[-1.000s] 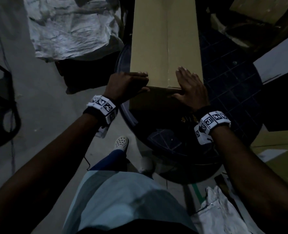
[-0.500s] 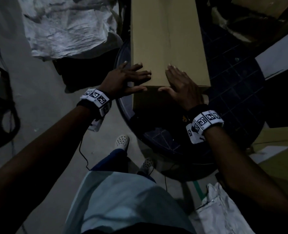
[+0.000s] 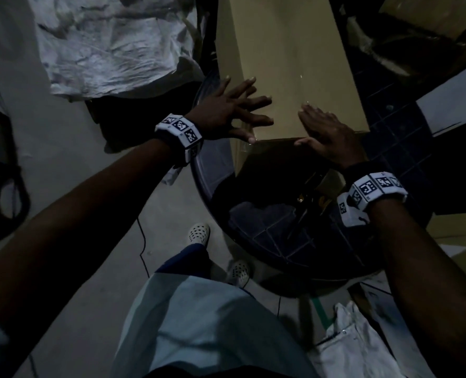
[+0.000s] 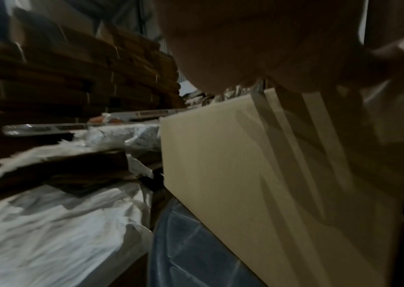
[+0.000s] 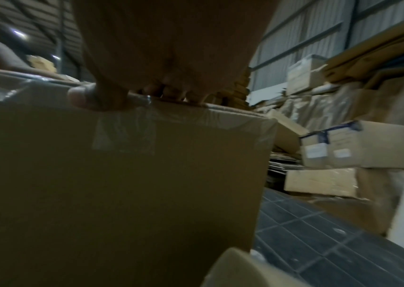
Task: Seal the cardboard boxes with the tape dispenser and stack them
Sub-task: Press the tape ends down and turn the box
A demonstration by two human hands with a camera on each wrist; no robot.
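Long tan cardboard box (image 3: pixel 286 64) lies on the round dark counter (image 3: pixel 281 227); left hand (image 3: pixel 227 111), fingers spread, and right hand (image 3: pixel 327 132), fingers together, press flat on its near end, probably smoothing clear tape (image 5: pixel 124 134).

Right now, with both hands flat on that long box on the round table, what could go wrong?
1. The long tan cardboard box appears to run past the round dark tiled table at its far end; a hard push could tip it.
2. The left hand and right hand only press flat, with no grip, so the box may slide.
3. The clear tape looks wrinkled and may lift.
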